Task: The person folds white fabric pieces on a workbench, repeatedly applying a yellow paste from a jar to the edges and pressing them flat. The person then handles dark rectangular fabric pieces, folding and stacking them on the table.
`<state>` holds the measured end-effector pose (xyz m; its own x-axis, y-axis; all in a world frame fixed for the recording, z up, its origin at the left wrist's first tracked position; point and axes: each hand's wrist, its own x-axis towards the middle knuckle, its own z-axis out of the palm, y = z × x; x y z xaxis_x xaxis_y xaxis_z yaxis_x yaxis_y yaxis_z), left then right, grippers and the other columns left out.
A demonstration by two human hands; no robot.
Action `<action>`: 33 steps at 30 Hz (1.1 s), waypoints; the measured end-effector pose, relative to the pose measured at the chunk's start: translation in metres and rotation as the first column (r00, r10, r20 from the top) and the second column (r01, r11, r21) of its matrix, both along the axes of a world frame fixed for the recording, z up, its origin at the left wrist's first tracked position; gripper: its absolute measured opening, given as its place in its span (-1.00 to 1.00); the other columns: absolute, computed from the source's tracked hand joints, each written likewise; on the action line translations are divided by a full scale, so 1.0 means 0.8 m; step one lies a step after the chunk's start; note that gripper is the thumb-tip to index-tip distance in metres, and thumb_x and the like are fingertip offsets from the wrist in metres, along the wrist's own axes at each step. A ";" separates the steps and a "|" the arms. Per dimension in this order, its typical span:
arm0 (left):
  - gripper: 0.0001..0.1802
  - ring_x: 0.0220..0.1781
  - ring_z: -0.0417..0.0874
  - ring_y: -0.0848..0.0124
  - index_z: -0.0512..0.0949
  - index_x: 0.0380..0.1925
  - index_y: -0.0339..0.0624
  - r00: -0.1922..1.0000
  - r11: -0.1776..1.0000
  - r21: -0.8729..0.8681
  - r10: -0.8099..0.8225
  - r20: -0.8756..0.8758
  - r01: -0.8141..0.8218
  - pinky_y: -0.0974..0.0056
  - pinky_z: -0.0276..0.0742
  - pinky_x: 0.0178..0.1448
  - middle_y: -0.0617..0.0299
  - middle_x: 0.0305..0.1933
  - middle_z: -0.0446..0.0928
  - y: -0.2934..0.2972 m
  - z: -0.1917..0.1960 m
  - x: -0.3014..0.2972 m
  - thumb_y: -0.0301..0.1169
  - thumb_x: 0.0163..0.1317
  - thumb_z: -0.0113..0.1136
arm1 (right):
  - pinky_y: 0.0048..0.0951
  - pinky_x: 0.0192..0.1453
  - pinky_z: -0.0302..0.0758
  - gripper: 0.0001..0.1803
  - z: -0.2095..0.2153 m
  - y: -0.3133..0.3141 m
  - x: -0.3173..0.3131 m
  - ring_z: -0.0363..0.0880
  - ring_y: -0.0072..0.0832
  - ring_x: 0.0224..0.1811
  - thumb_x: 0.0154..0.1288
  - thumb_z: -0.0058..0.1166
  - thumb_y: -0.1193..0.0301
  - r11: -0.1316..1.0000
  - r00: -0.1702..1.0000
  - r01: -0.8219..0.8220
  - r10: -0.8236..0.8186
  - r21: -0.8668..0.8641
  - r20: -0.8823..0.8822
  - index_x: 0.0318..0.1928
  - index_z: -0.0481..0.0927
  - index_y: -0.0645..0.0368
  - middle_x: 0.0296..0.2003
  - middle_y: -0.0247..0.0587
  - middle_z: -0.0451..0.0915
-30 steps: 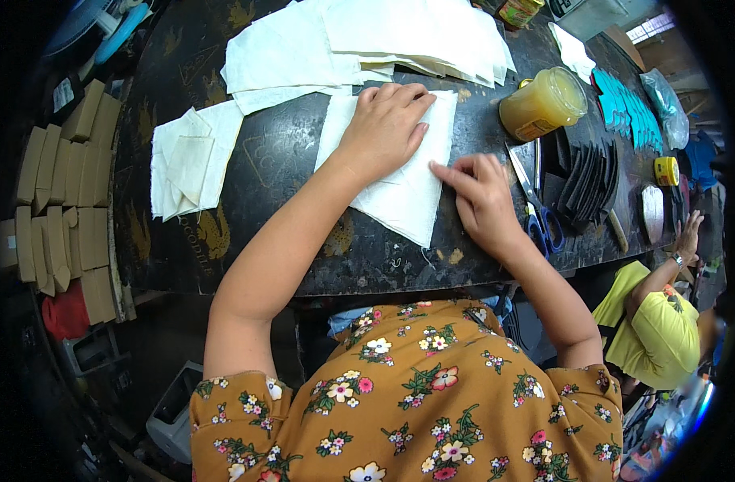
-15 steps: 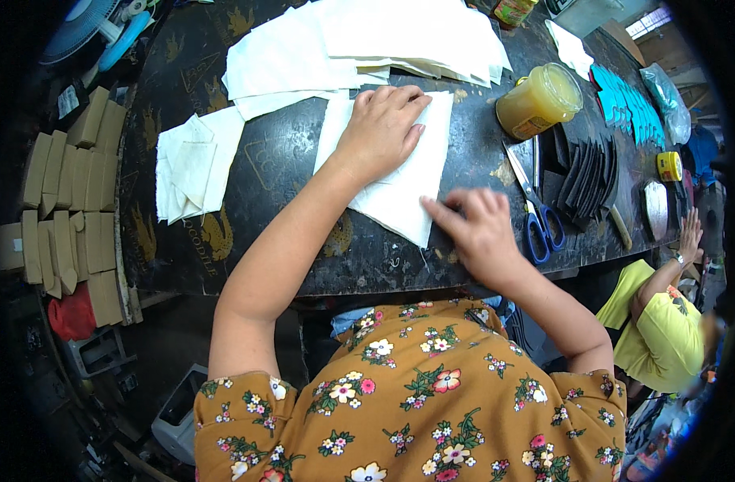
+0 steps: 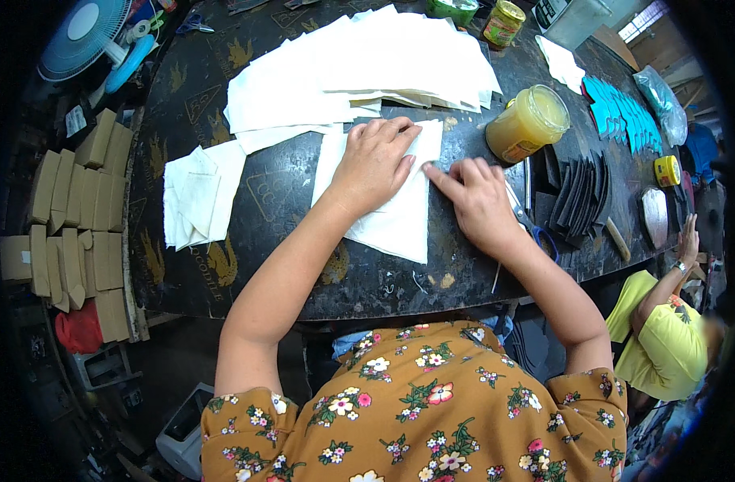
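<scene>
Cloth [image 3: 391, 234], white, thin and roughly four-sided, lies flat on the near part of the worn, glossy tabletop [image 3: 283, 185] in the head view, seemingly mid-handling. The left hand [image 3: 373, 166] presses it, its grip spread, clasping nothing; the right hand [image 3: 481, 201] curls at its right edge, pinch unclear. Whether the far overlapping sheets [image 3: 407, 56] are done or waiting cannot be told.

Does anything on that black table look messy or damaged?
A little: loose white thread bits lie near the front edge, by the white cloth under the left hand, like stray litter. Beside them, pale patches mar the dark tabletop, perhaps worn.
</scene>
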<state>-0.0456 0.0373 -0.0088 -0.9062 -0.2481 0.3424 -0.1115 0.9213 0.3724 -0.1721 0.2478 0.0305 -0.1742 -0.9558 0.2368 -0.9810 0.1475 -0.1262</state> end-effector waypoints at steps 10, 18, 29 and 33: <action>-0.48 0.35 0.62 0.10 0.65 0.37 -0.13 0.996 0.984 0.158 0.087 -0.021 -0.082 0.01 0.46 0.49 0.08 0.24 0.69 -0.021 0.016 -0.021 -0.34 0.43 0.40 | -0.10 0.14 0.46 -0.71 0.014 -0.011 -0.026 0.60 -0.15 0.06 0.20 0.27 0.63 0.978 0.987 0.054 -0.021 -0.201 0.160 -0.08 0.78 0.06 -0.08 -0.20 0.61; -0.73 -0.17 0.71 0.30 0.80 -0.08 -0.20 0.993 0.904 0.414 0.073 0.098 -0.107 0.17 0.67 0.01 0.19 -0.18 0.73 -0.029 0.047 -0.042 -0.41 0.23 0.54 | -0.08 0.30 0.49 -0.50 -0.005 -0.015 -0.030 0.65 -0.11 0.16 0.32 0.10 0.71 0.965 0.858 0.095 0.046 -0.244 0.512 0.24 0.67 0.08 -0.01 -0.11 0.69; -0.78 -0.16 0.80 0.10 0.71 -0.12 -0.27 0.999 0.956 0.292 0.030 0.040 -0.040 0.10 0.68 0.01 0.00 -0.19 0.76 -0.034 0.082 -0.001 -0.44 0.29 0.49 | -0.07 0.25 0.41 -0.01 -0.006 -0.029 -0.039 0.67 -0.17 0.13 0.34 -0.04 0.71 0.989 0.954 0.031 0.014 -0.144 0.298 0.78 0.12 -0.01 0.11 -0.20 0.80; -0.85 -0.05 0.80 0.36 0.69 -0.07 -0.31 0.998 0.859 0.509 -0.054 -0.024 0.059 0.20 0.68 0.11 0.15 -0.14 0.75 -0.066 0.121 0.032 -0.52 0.43 0.40 | -0.08 0.31 0.41 0.01 -0.002 -0.029 -0.039 0.67 -0.17 0.21 0.38 -0.06 0.71 0.991 0.944 0.047 -0.003 -0.127 0.329 0.80 0.03 -0.01 0.13 -0.16 0.80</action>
<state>-0.0204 -0.0158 0.0876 -0.9214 -0.3388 0.1901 -0.0598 0.6071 0.7923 -0.2032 0.2246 0.0291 -0.2864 -0.9147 0.2853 -0.8785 0.1319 -0.4591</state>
